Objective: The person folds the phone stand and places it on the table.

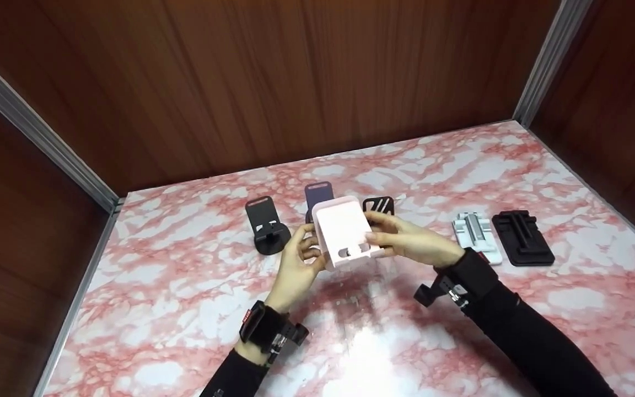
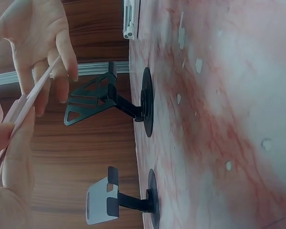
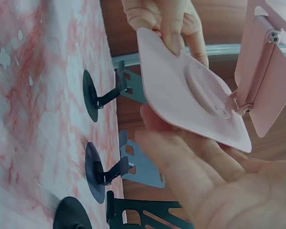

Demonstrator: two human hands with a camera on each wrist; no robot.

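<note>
A pink phone stand (image 1: 344, 229) is held up above the table between both hands. My left hand (image 1: 300, 259) grips its left edge, and my right hand (image 1: 414, 241) holds the opposite side with the thumb on the front. In the right wrist view, the stand's flat base plate (image 3: 169, 83) has a round raised disc and joins a hinged arm and upper plate (image 3: 276, 95). From the left wrist, the pink stand (image 2: 26, 107) appears nearly edge-on; the right hand (image 2: 38, 38) lies beyond it.
Behind the hands stand a black phone stand (image 1: 265, 220), a dark purple one (image 1: 319, 192) and a slotted black one (image 1: 381, 204). To the right lie a folded white stand (image 1: 477, 234) and a folded black stand (image 1: 523, 240). Wood-grain panels (image 1: 295, 82) enclose the marbled table (image 1: 185, 320).
</note>
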